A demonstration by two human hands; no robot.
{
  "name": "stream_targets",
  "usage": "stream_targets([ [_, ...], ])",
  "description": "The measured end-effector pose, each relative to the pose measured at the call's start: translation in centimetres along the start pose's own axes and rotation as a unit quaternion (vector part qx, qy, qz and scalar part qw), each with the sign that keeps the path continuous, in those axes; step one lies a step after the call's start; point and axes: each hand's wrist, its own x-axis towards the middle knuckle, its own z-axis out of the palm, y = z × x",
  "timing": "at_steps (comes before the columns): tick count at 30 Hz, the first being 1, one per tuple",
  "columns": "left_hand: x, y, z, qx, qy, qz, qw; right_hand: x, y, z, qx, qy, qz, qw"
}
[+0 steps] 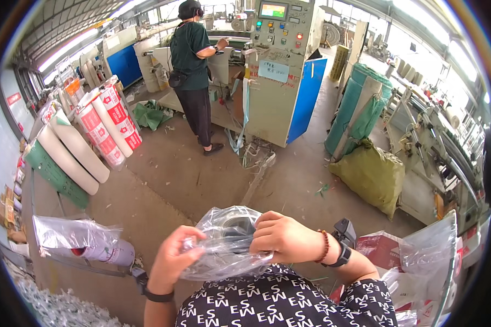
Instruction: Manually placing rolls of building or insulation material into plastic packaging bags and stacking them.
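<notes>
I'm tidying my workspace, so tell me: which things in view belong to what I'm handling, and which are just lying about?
In hand:
clear plastic, with the left hand and right hand on it
ring-shaped thing showing through it

Lying or standing about:
olive sack
red-and-white rolls
pale purple roll
crumpled green sheet

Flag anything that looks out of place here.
A crumpled, green, plastic-looking sheet lies on the brown floor, left of the dark-clothed standing co-worker; loose, pale, tangled strands lie below the tall grey metal control cabinet. Both look like stray litter, neither rolled nor bundled.
</notes>
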Motion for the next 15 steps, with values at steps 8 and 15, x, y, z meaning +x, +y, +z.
stream_targets([
  [8, -1.0, 9.6, -4.8, -0.129, 0.115, 0.376, 0.91, 2.5, -3.5, -11.7, -0.041, 0.199, -0.158, 0.966],
  [15, 1.0, 1.3, -2.1, 0.045, 0.118, 0.391, 0.912, -0.2, 0.3, -0.5, 0.443, 0.215, 0.095, 0.865],
])
